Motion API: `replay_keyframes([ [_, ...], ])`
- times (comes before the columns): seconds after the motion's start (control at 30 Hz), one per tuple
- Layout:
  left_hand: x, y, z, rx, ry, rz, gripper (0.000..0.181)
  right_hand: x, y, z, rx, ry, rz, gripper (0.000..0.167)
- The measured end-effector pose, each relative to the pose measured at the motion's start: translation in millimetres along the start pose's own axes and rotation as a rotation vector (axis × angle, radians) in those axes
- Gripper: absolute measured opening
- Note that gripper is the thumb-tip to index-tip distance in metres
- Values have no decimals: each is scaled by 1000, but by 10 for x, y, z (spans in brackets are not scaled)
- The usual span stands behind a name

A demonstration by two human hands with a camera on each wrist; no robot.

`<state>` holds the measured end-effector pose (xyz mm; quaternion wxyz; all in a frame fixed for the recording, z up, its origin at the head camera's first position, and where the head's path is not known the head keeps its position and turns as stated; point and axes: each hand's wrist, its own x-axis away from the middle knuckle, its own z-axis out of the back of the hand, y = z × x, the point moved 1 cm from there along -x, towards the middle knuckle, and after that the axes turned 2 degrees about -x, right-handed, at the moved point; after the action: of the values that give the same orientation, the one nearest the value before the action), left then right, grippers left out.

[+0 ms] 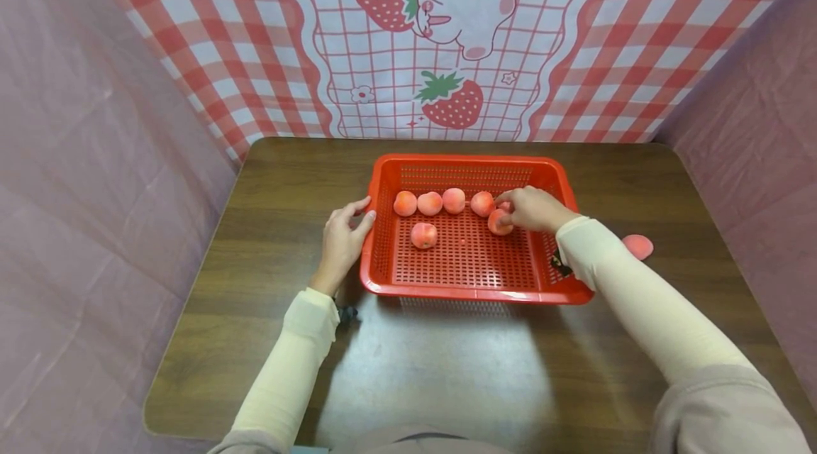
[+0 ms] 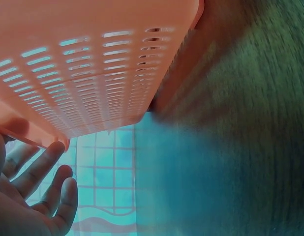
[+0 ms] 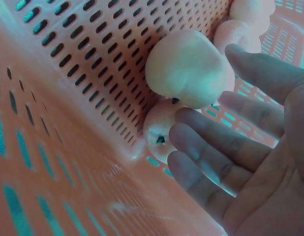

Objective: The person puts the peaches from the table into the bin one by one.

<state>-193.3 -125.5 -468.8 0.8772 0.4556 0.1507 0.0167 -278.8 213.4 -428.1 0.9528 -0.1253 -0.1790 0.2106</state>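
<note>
In the head view a red plastic basket stands on the table with several pinkish-orange peaches in it. Four form a row toward the back, among them a peach; another peach lies in front of them. My right hand reaches over the right side, its thumb and fingers at a peach. In the right wrist view those fingers are spread loosely along one side of the peach, and a second peach sits beneath. My left hand touches the left rim with loosely bent fingers.
One more peach lies on the wooden table right of the basket, beside the right sleeve. A red-checked cloth with strawberries hangs behind the table. Pinkish curtains stand at both sides.
</note>
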Motion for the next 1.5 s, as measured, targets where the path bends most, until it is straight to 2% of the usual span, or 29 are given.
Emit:
replay_keyframes([
  [0.37,-17,11,5,8,-4,-2,33,28,-23,93,-23,-8,-14,43],
  [0.6,-16,6,5,12,1,2,32,74,-19,216,-24,39,2,42],
  [0.8,-10,3,15,2,-4,13,33,147,27,336,-76,47,-29,46],
  [1.17,-3,-9,14,-7,-10,-2,33,299,115,514,-62,117,-30,41],
  [1.5,-7,-7,3,-1,-11,-30,33,482,253,809,-95,208,-36,38],
])
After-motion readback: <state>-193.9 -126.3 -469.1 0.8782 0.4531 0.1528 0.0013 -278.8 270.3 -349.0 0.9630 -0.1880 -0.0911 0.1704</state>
